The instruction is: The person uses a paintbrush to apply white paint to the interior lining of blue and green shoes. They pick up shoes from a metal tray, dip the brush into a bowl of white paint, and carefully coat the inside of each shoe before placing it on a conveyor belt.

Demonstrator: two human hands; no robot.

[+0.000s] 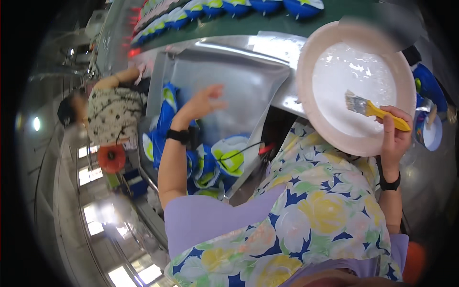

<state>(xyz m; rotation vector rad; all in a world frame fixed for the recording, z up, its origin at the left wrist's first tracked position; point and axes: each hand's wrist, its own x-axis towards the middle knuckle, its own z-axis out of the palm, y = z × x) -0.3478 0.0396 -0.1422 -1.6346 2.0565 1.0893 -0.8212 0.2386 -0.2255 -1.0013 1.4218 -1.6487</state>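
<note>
Shiny metal surface behind; right hand pinched a yellow brush over the pink bowl, left hand spread, empty.

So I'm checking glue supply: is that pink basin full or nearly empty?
Not full. The basin holds only a shallow white layer, well below its rim. The right hand holds a yellow brush over it.

Yellow-handled brush, pink-rimmed white bowl, floral apron

No packages, labels, signs or screens in view — none readable anywhere
</note>
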